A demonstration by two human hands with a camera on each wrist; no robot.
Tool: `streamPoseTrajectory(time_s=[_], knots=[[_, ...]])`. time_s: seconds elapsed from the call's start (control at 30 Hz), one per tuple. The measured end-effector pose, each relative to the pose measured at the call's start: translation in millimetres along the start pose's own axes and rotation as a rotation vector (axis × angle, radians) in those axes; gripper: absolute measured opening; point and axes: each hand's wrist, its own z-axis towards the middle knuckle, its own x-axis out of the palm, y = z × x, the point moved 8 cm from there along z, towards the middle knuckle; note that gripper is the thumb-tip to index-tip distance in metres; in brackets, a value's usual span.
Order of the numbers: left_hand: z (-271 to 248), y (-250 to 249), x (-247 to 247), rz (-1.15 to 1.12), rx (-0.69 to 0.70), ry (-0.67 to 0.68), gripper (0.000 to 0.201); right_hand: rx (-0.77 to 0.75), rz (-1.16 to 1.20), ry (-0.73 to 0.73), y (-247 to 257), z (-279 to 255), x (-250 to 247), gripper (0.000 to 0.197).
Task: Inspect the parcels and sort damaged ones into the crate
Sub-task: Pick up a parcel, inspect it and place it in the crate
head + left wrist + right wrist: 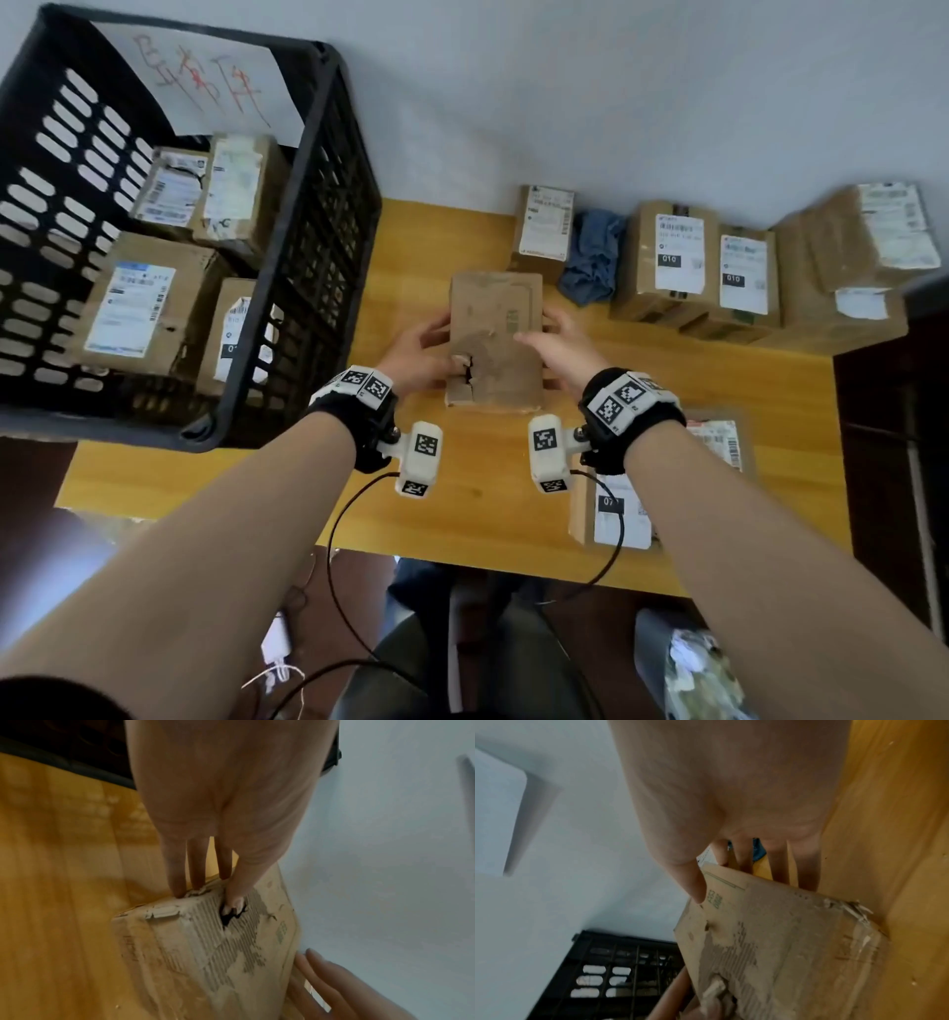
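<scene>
A worn brown parcel [495, 339] with its paper skin peeled off and a dark tear near its front left corner is between both hands over the wooden table [462, 488]. My left hand [447, 347] grips its left side; in the left wrist view the thumb [237, 896] presses at the tear [228, 914]. My right hand [539, 329] holds the right side, thumb [695, 888] on the top face, fingers past the far edge. The black slatted crate [334, 267] stands at the left, holding several labelled parcels [138, 303].
Labelled parcels [683, 257] line the back right of the table, with larger ones [847, 267] at the far right. A blue cloth [590, 262] lies beside an upright parcel [544, 226]. Another parcel [616, 509] lies under my right forearm. A pale wall stands behind.
</scene>
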Motion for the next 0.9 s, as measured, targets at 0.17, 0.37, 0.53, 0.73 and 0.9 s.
streamPoseTrajectory(time_s=[0.17, 0.37, 0.53, 0.73, 0.9], knots=[[8.1, 3.3, -1.0, 0.024, -0.019, -0.097, 0.084, 0.011, -0.143, -0.001, -9.3, 8.8, 2.5, 0.068], [10.1, 13.8, -3.1, -0.043, -0.032, -0.127, 0.08, 0.072, -0.115, -0.002, -16.6, 14.2, -0.9, 0.065], [10.6, 15.0, -3.7, -0.046, -0.059, -0.123, 0.078, 0.076, -0.125, -0.001, -16.8, 14.5, 0.1, 0.065], [12.0, -3.4, -1.9, 0.044, -0.142, -0.114, 0.063, 0.057, -0.166, 0.022, -0.3, 10.4, -1.5, 0.064], [21.3, -7.9, -3.2, 0.083, -0.192, -0.199, 0.042, 0.035, -0.245, -0.031, 8.2, 26.1, 0.7, 0.045]])
